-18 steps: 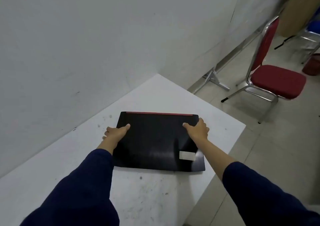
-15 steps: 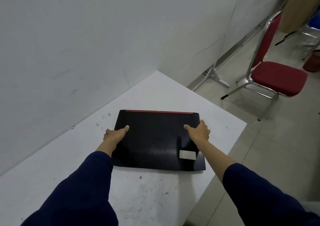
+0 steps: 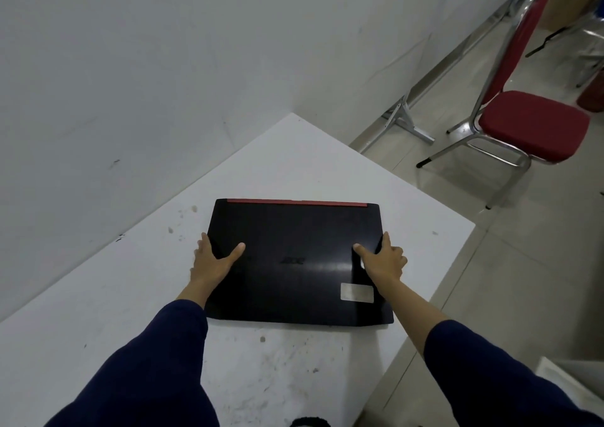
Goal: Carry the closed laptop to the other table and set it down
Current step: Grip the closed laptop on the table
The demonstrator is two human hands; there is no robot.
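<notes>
Both hands on closed laptop, flat on white table near its right edge: left hand and right hand clamped on side edges, thumbs on lid; set-down or pick-up unclear, next likely release or level lift.

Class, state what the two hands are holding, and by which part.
The closed black laptop, held by its side edges: left hand on the left edge, right hand on the right.
</notes>
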